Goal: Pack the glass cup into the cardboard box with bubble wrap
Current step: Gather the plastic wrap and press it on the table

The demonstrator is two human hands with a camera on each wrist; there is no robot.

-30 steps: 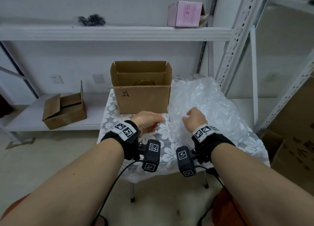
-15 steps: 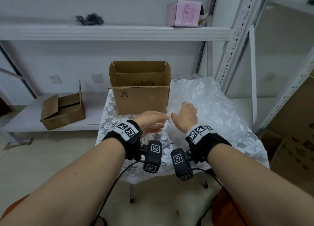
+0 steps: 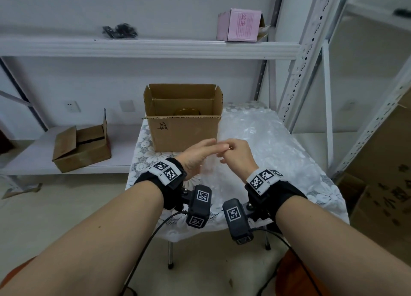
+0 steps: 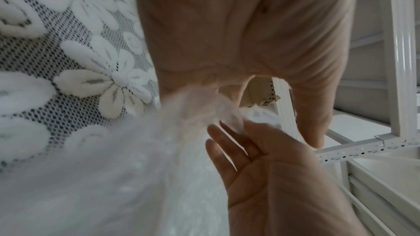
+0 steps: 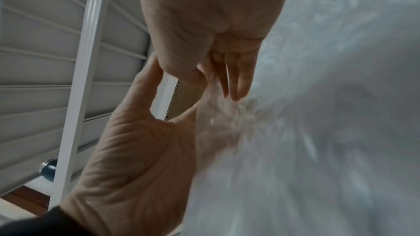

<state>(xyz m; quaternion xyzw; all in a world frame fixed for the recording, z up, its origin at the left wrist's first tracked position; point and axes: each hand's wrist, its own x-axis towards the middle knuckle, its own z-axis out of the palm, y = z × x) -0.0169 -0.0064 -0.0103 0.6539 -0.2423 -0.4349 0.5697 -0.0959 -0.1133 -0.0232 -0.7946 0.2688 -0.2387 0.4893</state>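
Hands have come together over the near corner of the bubble wrap (image 3: 262,140), where a second ago they sat apart above the lace tablecloth (image 3: 142,162). The left hand (image 3: 198,155) now reaches in with fingers mostly straight, and from the left wrist view a gathered tuft of the wrap (image 4: 204,107) sits caught at the base of its fingers; the right hand (image 3: 239,155) pinches the same tuft between thumb and fingertips, the remaining fingers (image 5: 240,78) hanging fairly straight. So the sheet's edge has been lifted off the table, which I take as the start of pulling the wrap free for use.

The cardboard box (image 3: 184,131) stands open at the back of the table, just left of the wrap, and a round golden rim (image 3: 188,112) shows low inside it. That is probably the glass cup, though I cannot be sure from here. If so, the cup is in the box unwrapped, and the wrap either goes in around it or the cup comes out first.

Off to the left a smaller brown box (image 3: 81,148) lies on the low shelf, and a pink carton (image 3: 239,25) sits on the upper one
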